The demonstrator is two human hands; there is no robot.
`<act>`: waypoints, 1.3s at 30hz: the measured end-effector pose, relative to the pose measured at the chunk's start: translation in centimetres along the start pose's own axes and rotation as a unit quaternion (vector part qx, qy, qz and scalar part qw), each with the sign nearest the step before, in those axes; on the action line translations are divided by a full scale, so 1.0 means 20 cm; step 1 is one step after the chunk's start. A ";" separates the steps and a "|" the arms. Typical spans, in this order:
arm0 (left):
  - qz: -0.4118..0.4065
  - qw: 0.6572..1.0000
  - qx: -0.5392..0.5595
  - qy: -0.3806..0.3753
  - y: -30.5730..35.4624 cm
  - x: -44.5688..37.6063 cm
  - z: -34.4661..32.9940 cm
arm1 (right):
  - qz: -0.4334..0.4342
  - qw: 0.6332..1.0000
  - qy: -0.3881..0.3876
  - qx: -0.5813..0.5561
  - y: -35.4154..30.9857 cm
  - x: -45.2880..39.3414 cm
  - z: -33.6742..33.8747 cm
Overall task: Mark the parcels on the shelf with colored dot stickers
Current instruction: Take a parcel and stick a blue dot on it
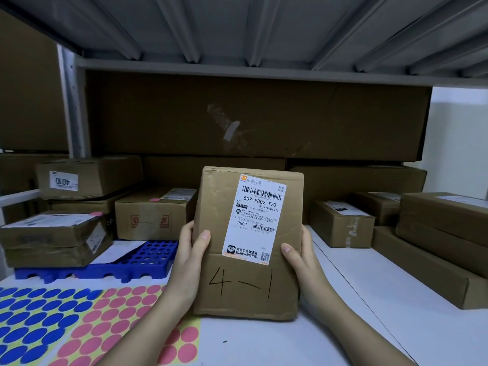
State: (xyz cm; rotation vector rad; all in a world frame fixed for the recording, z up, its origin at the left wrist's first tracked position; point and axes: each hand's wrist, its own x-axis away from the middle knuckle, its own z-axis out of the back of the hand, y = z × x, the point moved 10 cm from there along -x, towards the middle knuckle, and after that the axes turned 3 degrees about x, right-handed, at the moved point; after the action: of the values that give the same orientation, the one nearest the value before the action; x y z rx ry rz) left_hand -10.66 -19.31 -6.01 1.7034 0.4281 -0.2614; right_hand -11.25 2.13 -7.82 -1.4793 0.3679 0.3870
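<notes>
While our left hand (190, 256) and right hand (299, 256) clasp the upright parcel (224, 233) by its sides, the pink sticker sheet (118, 320) lies lower left, nearer our left hand.

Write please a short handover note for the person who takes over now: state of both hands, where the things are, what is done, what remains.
Left hand and right hand grip the sides of the parcel marked 4-1, held upright over the shelf; no dot shows on its face.
The blue dot sheet and pink dot sheet lie flat at front left.
Done: two boxes at left each carry a pink dot.
Left: stick a dot on the held parcel; the boxes at right show no dots from here.
</notes>
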 end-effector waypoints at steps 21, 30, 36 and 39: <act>-0.006 1.000 -0.008 -0.027 0.01 0.01 -0.02 | 0.014 0.999 0.026 0.016 -0.04 0.01 0.02; -0.003 0.999 -0.016 -0.036 0.09 0.00 -0.07 | 0.016 0.997 0.051 0.048 -0.16 0.01 0.08; 0.019 0.998 -0.055 -0.031 0.11 -0.07 -0.10 | -0.039 0.996 0.063 0.052 -0.19 0.00 0.12; 0.053 0.996 -0.076 0.013 0.06 -0.17 -0.05 | -0.089 0.991 0.062 0.073 -0.18 0.01 0.15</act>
State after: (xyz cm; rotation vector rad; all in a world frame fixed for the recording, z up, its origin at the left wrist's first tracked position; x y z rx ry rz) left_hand -13.32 -18.95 -3.41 1.5764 0.3653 -0.1262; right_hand -9.43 4.86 -4.55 -1.3836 0.3530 0.1232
